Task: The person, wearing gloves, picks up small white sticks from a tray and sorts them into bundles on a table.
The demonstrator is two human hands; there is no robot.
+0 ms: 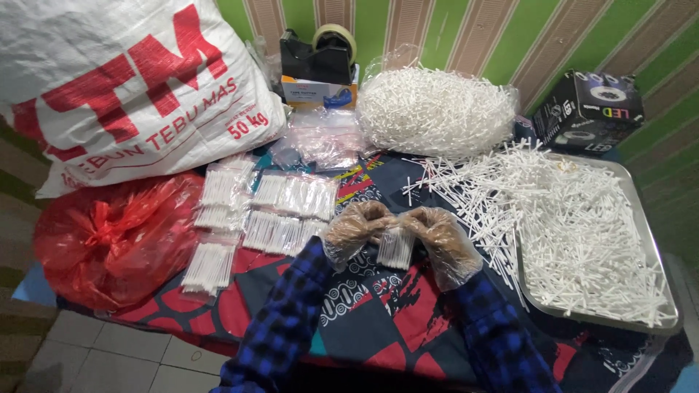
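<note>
Both my hands wear thin clear plastic gloves over blue checked sleeves. My left hand [354, 227] and my right hand [437, 234] pinch the top of a small clear bag of white sticks [396, 249] between them, just above the patterned cloth [378, 313]. Left of my hands lie several filled small bags [291, 196] in rows. A metal tray [659, 306] heaped with loose white sticks [582, 225] sits to the right of my right hand.
A large clear bag of white sticks [435, 109] stands at the back, with empty small bags [328, 142] and a tape dispenser [320, 62] beside it. A white sack [124, 80] and red plastic bag [109, 233] fill the left. A black box [588, 109] sits at back right.
</note>
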